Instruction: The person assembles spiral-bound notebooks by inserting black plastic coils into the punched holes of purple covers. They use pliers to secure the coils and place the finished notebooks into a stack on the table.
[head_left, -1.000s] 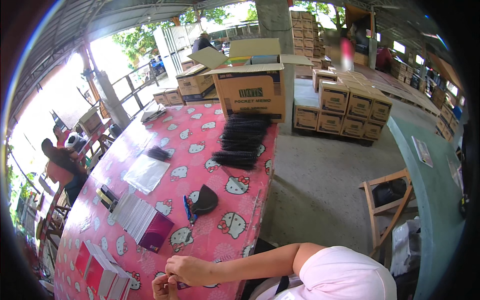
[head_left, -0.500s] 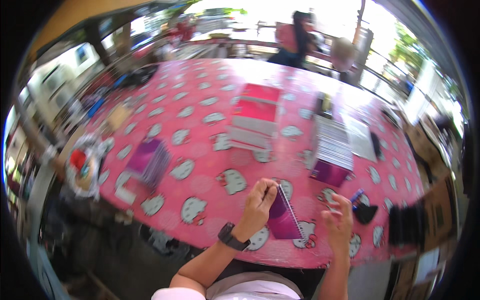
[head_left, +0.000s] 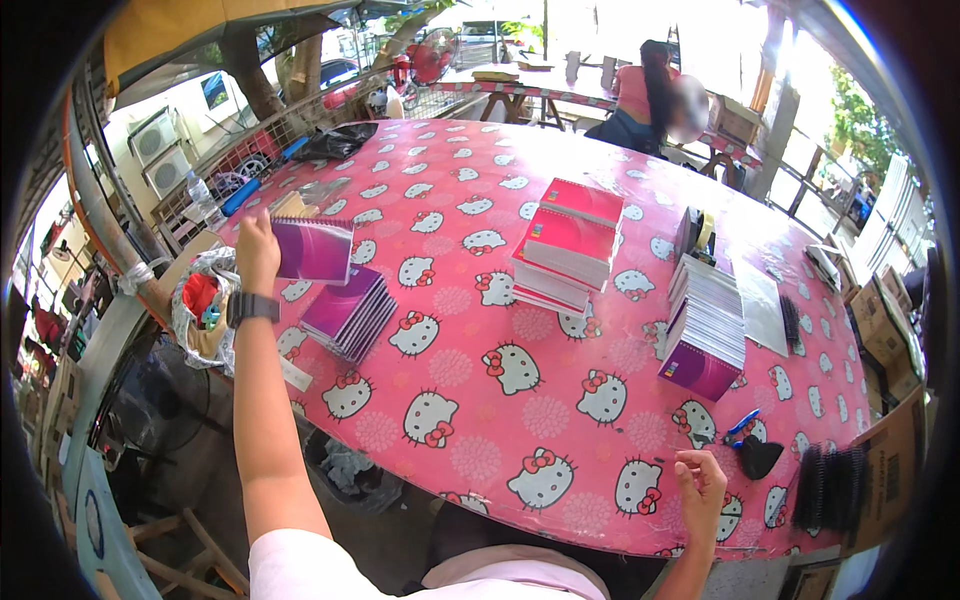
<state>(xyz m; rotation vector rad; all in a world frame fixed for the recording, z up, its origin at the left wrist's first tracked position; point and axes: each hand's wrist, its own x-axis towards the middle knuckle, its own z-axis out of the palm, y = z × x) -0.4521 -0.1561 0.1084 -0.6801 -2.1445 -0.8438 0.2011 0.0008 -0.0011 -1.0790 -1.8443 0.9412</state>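
Note:
At the left of the table, my left hand [head_left: 258, 250] grips a purple spiral notebook [head_left: 316, 252] by its left end, the coil along the upper edge. The notebook hangs over the far side of a stack of purple notebooks [head_left: 340, 305]; whether they touch I cannot tell. My right hand [head_left: 702, 490] is over the near right table edge, its fingers loosely bent and apart, with nothing visible in it. Beyond it lie a blue-handled tool [head_left: 742, 425] and a black object [head_left: 762, 458].
On the pink patterned table [head_left: 450, 340] are a pile of red notebooks [head_left: 572, 235], a long row of purple notebooks [head_left: 705, 320] and a tape dispenser [head_left: 697, 237]. A plastic bag [head_left: 205, 335] hangs at the left edge. Black coils [head_left: 830, 488] and cardboard boxes [head_left: 893, 450] stand right. A person [head_left: 640, 100] sits beyond.
My left hand has carried the notebook from the near middle to the stack at the left. My right hand has drawn slightly nearer, its fingers more bent. The view has shifted left.

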